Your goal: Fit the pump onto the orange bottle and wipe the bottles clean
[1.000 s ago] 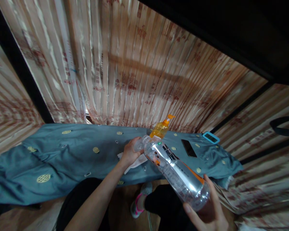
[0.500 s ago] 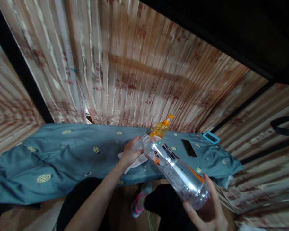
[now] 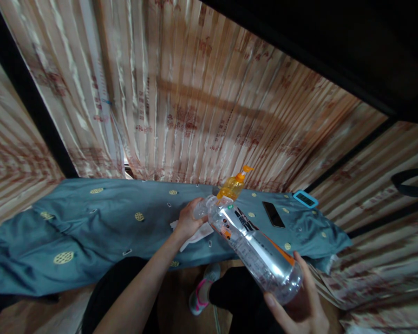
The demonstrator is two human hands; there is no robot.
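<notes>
A large clear plastic bottle (image 3: 252, 241) with a silver and orange label slants across in front of me, its base toward my right. My right hand (image 3: 304, 304) grips the base, thumb on the near side and fingers on the far side. My left hand (image 3: 188, 220) is closed around a small clear plastic piece (image 3: 201, 208) at the neck end; whether it is part of the bottle I cannot tell. Just beyond the neck stands a yellow pump bottle (image 3: 231, 186), partly hidden. Beneath my left hand lies a white tissue-like sheet (image 3: 199, 233).
A blue-green cloth with pineapple prints (image 3: 104, 222) covers the long surface. On its right side lie a dark phone (image 3: 273, 214) and a blue-framed digital clock (image 3: 305, 199). Patterned curtains (image 3: 195, 93) hang behind, between dark frame bars. Below show my legs and a shoe (image 3: 198, 299).
</notes>
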